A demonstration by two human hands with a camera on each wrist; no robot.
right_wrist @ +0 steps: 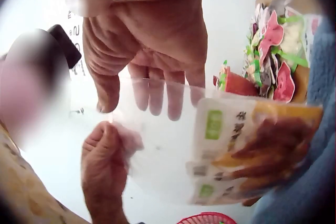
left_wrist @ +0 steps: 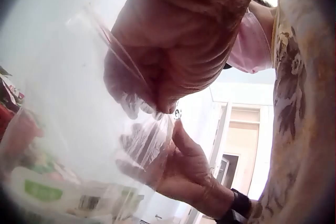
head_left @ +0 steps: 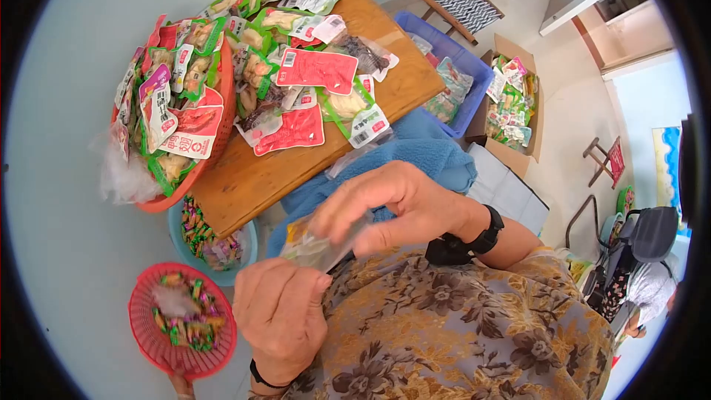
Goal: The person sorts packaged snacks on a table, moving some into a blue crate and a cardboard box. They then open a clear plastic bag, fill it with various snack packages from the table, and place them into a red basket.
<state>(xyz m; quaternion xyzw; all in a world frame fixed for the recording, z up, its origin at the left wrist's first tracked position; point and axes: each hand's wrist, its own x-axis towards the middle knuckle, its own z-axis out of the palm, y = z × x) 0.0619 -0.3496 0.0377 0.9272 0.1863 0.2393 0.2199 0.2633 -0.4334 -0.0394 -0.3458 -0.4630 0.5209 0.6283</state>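
A clear plastic bag [right_wrist: 163,155] is stretched between my two hands. Inside it, at the far end in the right wrist view, lie printed food packets [right_wrist: 257,150] with brown pieces on an orange ground. My left hand [head_left: 281,318] pinches the bag's edge between thumb and curled fingers. Opposite it, my right hand [head_left: 407,204] has its thumb apart and its fingers straight, showing through the clear film in the right wrist view. Sealed food packets [head_left: 318,70] are heaped on the wooden table [head_left: 266,181] beyond my hands.
A red basket [head_left: 229,96] full of packets stands at the table's left side. Below are a light-blue basin [head_left: 252,248] and a pink basket [head_left: 141,304], both with small wrapped items. A blue cloth [head_left: 415,155], blue crate [head_left: 474,74] and cardboard box [head_left: 529,148] lie beyond my right hand.
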